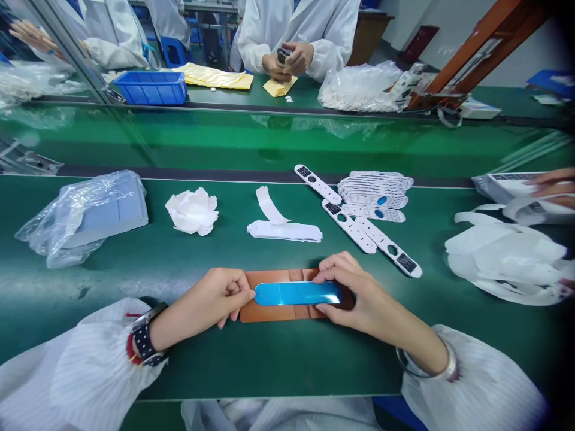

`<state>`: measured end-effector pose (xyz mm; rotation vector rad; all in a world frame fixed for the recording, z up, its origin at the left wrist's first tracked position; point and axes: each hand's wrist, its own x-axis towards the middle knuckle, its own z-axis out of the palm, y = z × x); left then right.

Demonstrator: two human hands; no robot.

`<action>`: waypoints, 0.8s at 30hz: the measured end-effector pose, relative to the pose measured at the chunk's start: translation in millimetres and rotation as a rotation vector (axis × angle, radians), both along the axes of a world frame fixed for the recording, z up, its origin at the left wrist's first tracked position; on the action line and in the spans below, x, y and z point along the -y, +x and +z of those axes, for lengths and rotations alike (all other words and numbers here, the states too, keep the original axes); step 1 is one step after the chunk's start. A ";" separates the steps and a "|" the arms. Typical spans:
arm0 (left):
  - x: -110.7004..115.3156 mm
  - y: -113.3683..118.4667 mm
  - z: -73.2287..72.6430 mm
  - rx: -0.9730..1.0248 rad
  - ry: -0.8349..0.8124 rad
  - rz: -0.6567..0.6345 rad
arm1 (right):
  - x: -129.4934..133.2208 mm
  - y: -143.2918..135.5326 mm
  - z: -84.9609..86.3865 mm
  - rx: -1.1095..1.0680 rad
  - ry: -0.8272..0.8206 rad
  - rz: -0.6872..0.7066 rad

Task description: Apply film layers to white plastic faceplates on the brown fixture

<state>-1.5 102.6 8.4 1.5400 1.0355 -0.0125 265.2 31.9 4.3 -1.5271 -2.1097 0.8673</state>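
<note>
A shiny blue strip (pixel 287 294) with rounded ends lies lengthwise over a flat brown piece (pixel 267 314) with crosswise bands, on the green table near me. My left hand (pixel 224 296) pinches the strip's left tip between thumb and forefinger, against the brown piece's left edge. My right hand (pixel 350 290) curves over the right end, with thumb on the near edge and fingers on the far edge. That end of the strip is partly hidden by the hand. Beyond them lie white paper strips (pixel 284 231), one curled on top.
White printed strips (pixel 375 188) are stacked at back right, with several loose ones (pixel 389 245) nearer. Left are crumpled white paper (pixel 193 211) and a plastic-wrapped pack (pixel 105 209). White scraps (pixel 505 257) and another person's hand (pixel 557 179) are right. A co-worker (pixel 299 36) sits across the belt (pixel 224 137).
</note>
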 end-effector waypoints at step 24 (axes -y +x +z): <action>-2.4 3.8 2.0 -0.050 -0.092 0.031 | 16.2 16.1 -8.5 -0.025 0.003 -0.141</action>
